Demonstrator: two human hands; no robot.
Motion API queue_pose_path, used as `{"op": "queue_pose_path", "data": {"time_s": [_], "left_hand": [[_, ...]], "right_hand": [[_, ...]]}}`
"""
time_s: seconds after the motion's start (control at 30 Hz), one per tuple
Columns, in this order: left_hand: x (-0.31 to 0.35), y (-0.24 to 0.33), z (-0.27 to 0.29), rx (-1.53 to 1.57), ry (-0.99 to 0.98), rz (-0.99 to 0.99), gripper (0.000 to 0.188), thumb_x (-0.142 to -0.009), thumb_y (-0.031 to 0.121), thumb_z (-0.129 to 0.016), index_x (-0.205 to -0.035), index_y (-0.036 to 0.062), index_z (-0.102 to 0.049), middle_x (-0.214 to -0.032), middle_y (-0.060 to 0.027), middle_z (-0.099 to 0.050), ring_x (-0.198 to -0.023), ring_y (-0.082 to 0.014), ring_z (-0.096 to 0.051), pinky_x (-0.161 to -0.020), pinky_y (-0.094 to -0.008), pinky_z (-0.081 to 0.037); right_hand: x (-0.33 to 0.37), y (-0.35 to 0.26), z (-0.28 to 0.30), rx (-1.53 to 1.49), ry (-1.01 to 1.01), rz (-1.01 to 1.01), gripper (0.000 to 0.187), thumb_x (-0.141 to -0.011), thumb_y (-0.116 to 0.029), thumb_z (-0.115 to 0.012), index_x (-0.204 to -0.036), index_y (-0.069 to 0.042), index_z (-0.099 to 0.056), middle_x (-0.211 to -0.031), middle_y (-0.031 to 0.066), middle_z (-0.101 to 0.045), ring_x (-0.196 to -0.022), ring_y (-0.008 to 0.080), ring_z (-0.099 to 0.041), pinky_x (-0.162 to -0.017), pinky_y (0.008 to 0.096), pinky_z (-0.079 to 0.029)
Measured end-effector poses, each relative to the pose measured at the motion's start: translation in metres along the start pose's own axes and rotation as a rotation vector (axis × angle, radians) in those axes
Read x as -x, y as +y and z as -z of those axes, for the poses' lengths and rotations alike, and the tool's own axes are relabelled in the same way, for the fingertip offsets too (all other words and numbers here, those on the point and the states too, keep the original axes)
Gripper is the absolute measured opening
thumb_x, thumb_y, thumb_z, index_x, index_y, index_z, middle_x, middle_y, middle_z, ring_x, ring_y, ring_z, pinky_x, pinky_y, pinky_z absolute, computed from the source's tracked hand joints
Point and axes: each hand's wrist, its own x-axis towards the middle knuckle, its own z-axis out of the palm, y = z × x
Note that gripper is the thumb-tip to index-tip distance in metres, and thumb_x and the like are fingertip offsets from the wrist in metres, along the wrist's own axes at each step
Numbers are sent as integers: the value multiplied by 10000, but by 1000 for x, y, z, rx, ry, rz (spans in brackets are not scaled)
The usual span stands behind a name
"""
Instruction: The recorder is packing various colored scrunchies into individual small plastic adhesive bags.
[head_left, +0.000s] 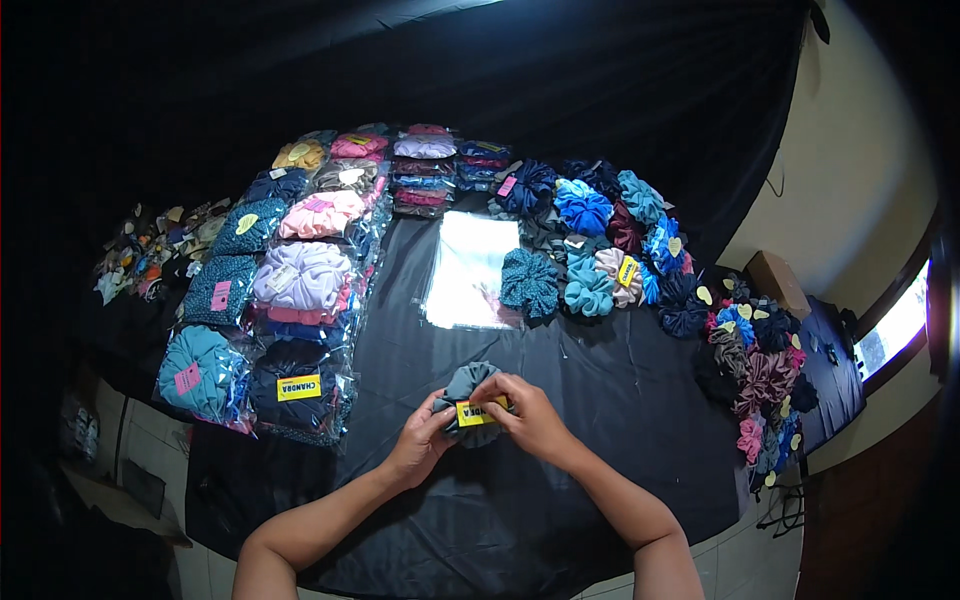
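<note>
Over the near middle of the black cloth, both hands hold one grey scrunchie [470, 380] with a yellow label [476, 413] across it. My left hand [422, 440] is closed on its left side, thumb by the label's edge. From the right, my right hand [527, 415] pinches at the scrunchie and the label's upper right part. Just beyond them lies a stack of clear plastic bags [470, 265]. Right of the bags sit loose scrunchies, among them a dark teal dotted one [530, 282] and a blue one [583, 207].
At left stand stacks of bagged scrunchies, such as a lilac one [300, 275] and a teal one [200, 368]. Another pile of scrunchies [765, 380] lies at the right edge, near a cardboard box [778, 282]. Small mixed items [160, 250] are heaped far left.
</note>
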Motion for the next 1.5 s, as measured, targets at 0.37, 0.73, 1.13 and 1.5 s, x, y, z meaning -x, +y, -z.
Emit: {"op": "queue_pose_path", "data": {"time_s": [0.37, 0.73, 1.13, 1.5], "left_hand": [[2, 2, -3, -63, 42, 25, 393, -988, 257, -527, -1340, 149, -393, -1248, -19, -535, -1167, -139, -522, -984, -375, -448], [-13, 5, -11, -36, -33, 240, 319, -1031, 323, -427, -1283, 139, -491, -1239, -9, -556, -1154, -153, -541, -957, -366, -464], [-174, 66, -3, -934, 408, -596, 542, -992, 457, -465, -1330, 52, -340, -840, -191, -629, -691, -296, -641, -680, -406, -500], [-207, 81, -15, -913, 477, -373, 670, -949, 640, -401, -1433, 183, -328, -863, -161, -578, -577, -218, -645, -479, -348, -524]], "right_hand": [[14, 13, -20, 551, 214, 429, 265, -838, -142, -703, -1083, -109, -610, -1108, 68, -579, -1046, 273, -532, -881, 398, -407], [40, 36, -7, 781, 97, 442, 602, -814, -44, -625, -1390, -109, -461, -1375, 121, -511, -1277, 309, -487, -1076, 495, -365], [35, 42, 2, 436, 149, 387, 638, -689, 137, -562, -1280, -104, -556, -1247, 87, -605, -1193, 293, -558, -1009, 413, -460], [38, 48, 0, 484, 135, 404, 533, -752, 76, -591, -1249, -116, -569, -1213, 71, -618, -1159, 285, -574, -1001, 404, -460]]}}
